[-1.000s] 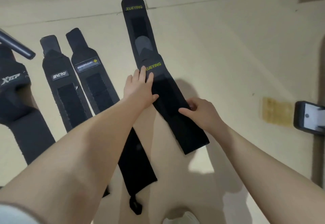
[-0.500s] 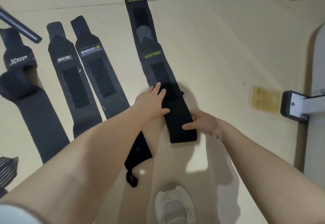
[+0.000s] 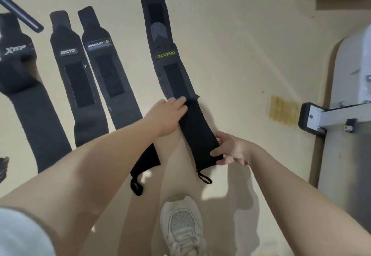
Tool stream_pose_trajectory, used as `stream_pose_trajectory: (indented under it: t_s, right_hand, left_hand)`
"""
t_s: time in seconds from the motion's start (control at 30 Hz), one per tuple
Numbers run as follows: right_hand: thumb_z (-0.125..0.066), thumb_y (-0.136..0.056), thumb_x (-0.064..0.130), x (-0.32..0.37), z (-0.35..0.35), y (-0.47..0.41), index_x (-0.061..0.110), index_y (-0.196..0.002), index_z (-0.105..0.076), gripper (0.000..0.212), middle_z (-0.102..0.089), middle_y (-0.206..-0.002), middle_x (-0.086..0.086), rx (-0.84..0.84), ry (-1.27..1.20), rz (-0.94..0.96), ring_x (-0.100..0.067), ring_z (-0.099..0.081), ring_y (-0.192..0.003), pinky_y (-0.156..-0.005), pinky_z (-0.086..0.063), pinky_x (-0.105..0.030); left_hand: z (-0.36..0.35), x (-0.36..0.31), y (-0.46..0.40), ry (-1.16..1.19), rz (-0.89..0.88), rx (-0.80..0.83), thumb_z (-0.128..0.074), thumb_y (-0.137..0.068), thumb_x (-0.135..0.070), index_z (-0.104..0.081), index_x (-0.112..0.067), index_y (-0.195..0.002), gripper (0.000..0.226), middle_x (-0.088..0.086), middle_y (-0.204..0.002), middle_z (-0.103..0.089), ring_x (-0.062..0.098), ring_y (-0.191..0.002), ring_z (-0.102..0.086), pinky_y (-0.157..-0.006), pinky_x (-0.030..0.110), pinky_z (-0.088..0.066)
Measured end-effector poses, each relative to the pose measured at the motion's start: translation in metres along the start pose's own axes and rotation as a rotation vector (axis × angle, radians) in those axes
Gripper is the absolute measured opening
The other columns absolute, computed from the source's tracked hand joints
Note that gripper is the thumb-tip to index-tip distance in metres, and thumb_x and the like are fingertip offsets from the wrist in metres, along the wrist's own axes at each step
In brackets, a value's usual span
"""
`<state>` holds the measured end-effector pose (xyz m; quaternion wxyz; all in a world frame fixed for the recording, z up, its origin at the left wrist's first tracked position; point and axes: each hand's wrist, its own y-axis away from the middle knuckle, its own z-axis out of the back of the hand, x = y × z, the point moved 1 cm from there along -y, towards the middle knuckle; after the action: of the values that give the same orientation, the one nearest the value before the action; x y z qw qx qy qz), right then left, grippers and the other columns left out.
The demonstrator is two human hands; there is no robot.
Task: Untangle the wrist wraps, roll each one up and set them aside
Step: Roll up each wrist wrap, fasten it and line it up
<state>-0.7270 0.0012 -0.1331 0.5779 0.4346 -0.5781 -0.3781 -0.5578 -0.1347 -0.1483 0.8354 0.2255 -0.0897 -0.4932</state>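
Note:
Several black wrist wraps lie flat on the beige floor. A long XUEYING wrap (image 3: 170,69) runs from the top edge down the middle, overlapping a second XUEYING wrap (image 3: 154,10) above it. My left hand (image 3: 168,115) presses flat on its middle with straight fingers. My right hand (image 3: 228,151) pinches its near end, where a thumb loop (image 3: 204,178) sticks out. To the left lie a MANUEKLEAR wrap (image 3: 106,75), an IINCYO wrap (image 3: 76,83) and an XTEP wrap (image 3: 22,87), all stretched out.
A dark bar (image 3: 22,12) crosses the top left corner. A grey metal frame with a black foot (image 3: 313,119) stands at the right. My white shoe (image 3: 182,227) is at the bottom centre. A yellowish patch (image 3: 281,109) marks the floor.
Both hands slid down the XUEYING wrap toward its near end. My right hand now pinches that end, and its thumb loop shows. The view tilted down, revealing my shoe.

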Motion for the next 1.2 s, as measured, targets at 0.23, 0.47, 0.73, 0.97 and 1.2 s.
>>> stream_pose_trajectory:
  t_s: [0.23, 0.47, 0.73, 0.97, 1.2]
  right_hand:
    - [-0.061, -0.087, 0.019, -0.011, -0.027, -0.012, 0.016, -0.124, -0.042, 0.041, -0.048, -0.112, -0.005, -0.679, 0.877, 0.217, -0.024, -0.053, -0.097, -0.067, -0.043, -0.032]
    - [-0.038, -0.095, 0.013, -0.002, -0.042, -0.025, 0.019, -0.142, -0.037, 0.047, -0.03, -0.149, -0.005, -0.581, 1.288, 0.453, -0.028, -0.038, -0.124, -0.096, -0.034, -0.033]
    - [-0.041, -0.098, 0.015, 0.062, -0.091, -0.019, 0.013, -0.12, -0.061, 0.03, -0.06, -0.122, -0.002, -0.304, 0.868, 0.608, -0.019, -0.055, -0.109, -0.094, -0.044, -0.031]
    - [-0.046, -0.095, 0.016, 0.131, -0.243, -0.034, 0.014, -0.087, -0.062, 0.018, -0.062, -0.088, 0.002, -0.138, 0.723, 0.696, -0.014, -0.057, -0.082, -0.081, -0.048, -0.03]
    - [-0.042, -0.088, 0.008, 0.164, -0.401, -0.033, 0.005, -0.075, -0.05, 0.016, -0.052, -0.075, -0.01, 0.079, 0.953, 0.706, -0.017, -0.045, -0.07, -0.063, -0.037, -0.028]
  left_hand:
    - [-0.023, -0.024, 0.015, 0.035, -0.002, 0.235, -0.04, -0.096, -0.015, 0.003, -0.025, -0.151, 0.071, 0.006, -0.158, 0.014, 0.024, -0.146, -0.002, -0.115, 0.038, -0.017]
    - [-0.008, -0.017, 0.014, 0.143, -0.026, 0.306, -0.037, -0.097, -0.018, -0.009, -0.027, -0.151, 0.061, 0.001, -0.159, 0.011, 0.02, -0.146, -0.004, -0.111, 0.037, -0.03]
    - [-0.024, 0.041, 0.093, 0.262, 0.158, 0.122, -0.038, -0.097, -0.021, -0.019, -0.024, -0.15, 0.057, -0.007, -0.159, -0.002, 0.017, -0.143, -0.02, -0.112, 0.031, -0.03]
    - [-0.061, 0.127, 0.248, 0.569, 0.502, 0.17, -0.045, -0.096, -0.02, -0.038, -0.013, -0.142, 0.047, 0.004, -0.153, -0.024, 0.023, -0.135, -0.034, -0.108, 0.029, -0.029]
    - [-0.144, 0.164, 0.426, 0.751, 0.947, 0.008, -0.047, -0.096, -0.023, -0.04, -0.016, -0.141, 0.046, 0.004, -0.154, -0.022, 0.025, -0.139, -0.025, -0.113, 0.033, -0.024]
